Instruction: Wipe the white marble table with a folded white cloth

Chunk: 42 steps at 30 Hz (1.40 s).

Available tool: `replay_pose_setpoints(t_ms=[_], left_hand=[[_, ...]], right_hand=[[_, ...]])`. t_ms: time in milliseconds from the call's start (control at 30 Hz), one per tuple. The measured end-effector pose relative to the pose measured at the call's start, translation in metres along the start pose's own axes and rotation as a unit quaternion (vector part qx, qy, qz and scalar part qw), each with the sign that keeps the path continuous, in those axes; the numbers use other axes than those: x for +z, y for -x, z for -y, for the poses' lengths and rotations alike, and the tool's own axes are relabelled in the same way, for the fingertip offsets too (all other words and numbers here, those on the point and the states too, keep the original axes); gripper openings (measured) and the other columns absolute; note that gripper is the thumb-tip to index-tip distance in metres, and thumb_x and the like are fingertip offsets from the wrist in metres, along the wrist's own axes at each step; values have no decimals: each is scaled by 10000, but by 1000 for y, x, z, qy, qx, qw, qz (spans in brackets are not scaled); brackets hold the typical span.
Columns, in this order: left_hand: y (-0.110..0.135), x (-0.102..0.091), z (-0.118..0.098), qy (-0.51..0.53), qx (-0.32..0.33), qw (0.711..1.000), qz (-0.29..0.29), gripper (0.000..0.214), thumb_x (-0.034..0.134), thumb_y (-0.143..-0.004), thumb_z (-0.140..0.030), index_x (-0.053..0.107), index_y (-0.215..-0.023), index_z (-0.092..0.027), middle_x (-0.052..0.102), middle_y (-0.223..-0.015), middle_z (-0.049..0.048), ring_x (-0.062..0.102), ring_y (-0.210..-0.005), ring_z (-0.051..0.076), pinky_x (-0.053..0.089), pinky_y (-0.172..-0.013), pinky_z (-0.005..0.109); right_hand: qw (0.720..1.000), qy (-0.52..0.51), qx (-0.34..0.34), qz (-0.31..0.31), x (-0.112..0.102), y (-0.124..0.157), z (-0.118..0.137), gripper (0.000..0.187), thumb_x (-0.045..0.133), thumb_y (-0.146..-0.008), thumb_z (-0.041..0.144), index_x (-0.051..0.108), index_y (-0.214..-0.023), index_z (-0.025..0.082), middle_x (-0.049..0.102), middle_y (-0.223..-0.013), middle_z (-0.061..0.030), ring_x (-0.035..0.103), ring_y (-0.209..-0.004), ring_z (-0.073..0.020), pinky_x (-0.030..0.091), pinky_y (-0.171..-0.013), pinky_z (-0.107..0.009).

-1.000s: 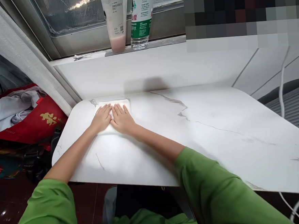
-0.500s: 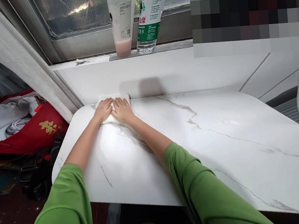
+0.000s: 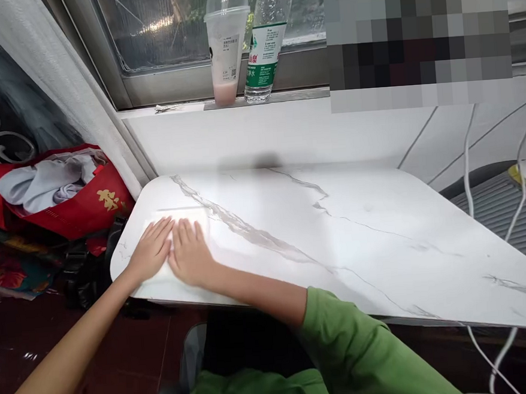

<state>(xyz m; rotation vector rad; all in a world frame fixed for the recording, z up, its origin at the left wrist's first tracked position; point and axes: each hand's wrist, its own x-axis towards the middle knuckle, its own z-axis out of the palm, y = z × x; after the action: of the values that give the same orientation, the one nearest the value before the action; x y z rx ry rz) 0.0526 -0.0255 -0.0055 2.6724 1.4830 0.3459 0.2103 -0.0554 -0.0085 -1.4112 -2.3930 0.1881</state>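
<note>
Left hand [image 3: 153,248] and right hand [image 3: 190,251] flat on a cloth [image 3: 163,275]
Nothing clasped; from afar I see it at the left end of the table [image 3: 362,262] and judge a wiping stroke in hand, the next move calling for even pressure

Grey veins [image 3: 266,239] streak the white tabletop [image 3: 370,189]; the cloth [image 3: 164,274] is white, the bag [image 3: 77,210] at frame left gold-marked red.
</note>
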Motion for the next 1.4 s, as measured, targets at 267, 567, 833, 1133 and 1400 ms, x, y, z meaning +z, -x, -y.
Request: replay_pose_setpoints(t_ms=[267,567,833,1133,1400], left_hand=[[64,-19,25,7,-20,1000,-6,495,241,-992,-347,345,-1457,-214,373,-1524,57,326,-1410,197,246,-1174,463],[-45,-5,75,38,-27,999,-10,513,251,-949,-374,444,-1385,-186,431,-1488,71,354,-1392,196,239,-1170,449],[-188,16,115,45,22,999,-3,527,333,-875,-313,484,-1351,-145,476,-1453,82,409,-1345,204,280,-1150,390],[-217,19,116,43,9,999,-15,546,341,-846,-254,503,-1360,-168,536,-1405,43,476,-1294,208,301,-1133,383],[-173,19,70,-1,-37,999,1,526,290,-917,-234,403,-1426,-163,378,-1520,72,305,-1417,174,193,-1176,413]], right_hand=[[998,-21,-53,1,6,9,57,644,334,-945,311,306,-1420,-123,332,-1479,-301,248,-1407,-413,151,-1135,-616],[996,-51,28,-69,25,-83,-3,592,386,-922,299,399,-1391,-62,390,-1466,-276,299,-1396,-357,138,-1157,-538],[990,-33,104,-91,31,-174,-88,528,355,-917,230,424,-1370,-32,418,-1459,-244,306,-1391,-317,134,-1157,-507],[991,-24,108,-82,31,-197,-114,541,352,-924,247,405,-1392,-21,425,-1459,-226,314,-1382,-309,137,-1158,-492],[996,-24,77,-44,17,-146,-106,550,341,-945,266,373,-1434,18,347,-1520,-193,265,-1423,-269,118,-1175,-454]])
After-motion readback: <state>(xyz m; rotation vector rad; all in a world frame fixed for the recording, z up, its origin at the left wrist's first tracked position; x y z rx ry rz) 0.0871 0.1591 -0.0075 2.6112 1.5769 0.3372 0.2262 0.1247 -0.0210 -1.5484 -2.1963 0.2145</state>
